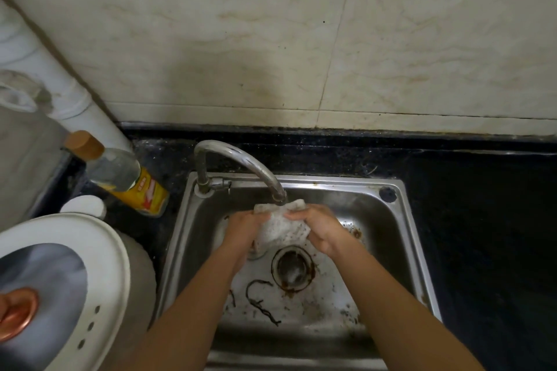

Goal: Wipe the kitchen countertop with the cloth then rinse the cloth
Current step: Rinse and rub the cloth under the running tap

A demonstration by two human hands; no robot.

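Note:
A white textured cloth [281, 227] is bunched between both my hands directly under the spout of the curved metal faucet [241, 164]. My left hand [245, 227] grips its left side and my right hand [319, 227] grips its right side. Both hands are over the steel sink [404, 238], above the rusty drain [291, 268]. The black countertop [482, 220] stretches to the right of the sink. Whether water is running is hard to tell.
A clear bottle with a yellow label and a brown cap [120, 175] stands left of the faucet. A white appliance lid with a copper knob [60, 286] fills the lower left. A white pipe [60, 84] runs up the corner. Dark scraps [260, 301] lie in the sink.

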